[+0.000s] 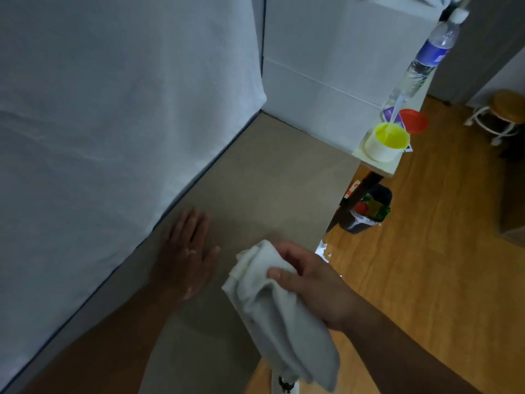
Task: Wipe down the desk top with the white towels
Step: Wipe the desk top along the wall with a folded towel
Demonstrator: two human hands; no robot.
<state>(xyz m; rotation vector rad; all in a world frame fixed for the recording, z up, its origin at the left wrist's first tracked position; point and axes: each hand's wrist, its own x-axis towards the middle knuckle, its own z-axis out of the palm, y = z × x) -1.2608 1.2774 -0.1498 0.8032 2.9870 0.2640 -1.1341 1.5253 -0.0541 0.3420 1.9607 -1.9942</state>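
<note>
The grey-beige desk top [270, 177] runs from the lower left to a corner at the back. My left hand [184, 251] lies flat on it, fingers straight and spread, close to the white cloth wall. My right hand [306, 280] grips a bunched white towel [278, 314] near the desk's right edge. The towel is lifted and hangs down from my fingers; whether its upper end touches the desk I cannot tell.
A white sheet [113, 123] walls the desk's left side, with a white panel [341, 66] behind. At the back right stand a yellow cup in a white holder [386, 140], a red lid [414, 120] and a water bottle [426, 61]. A bin [366, 209] and a stool [505, 112] stand on the wooden floor.
</note>
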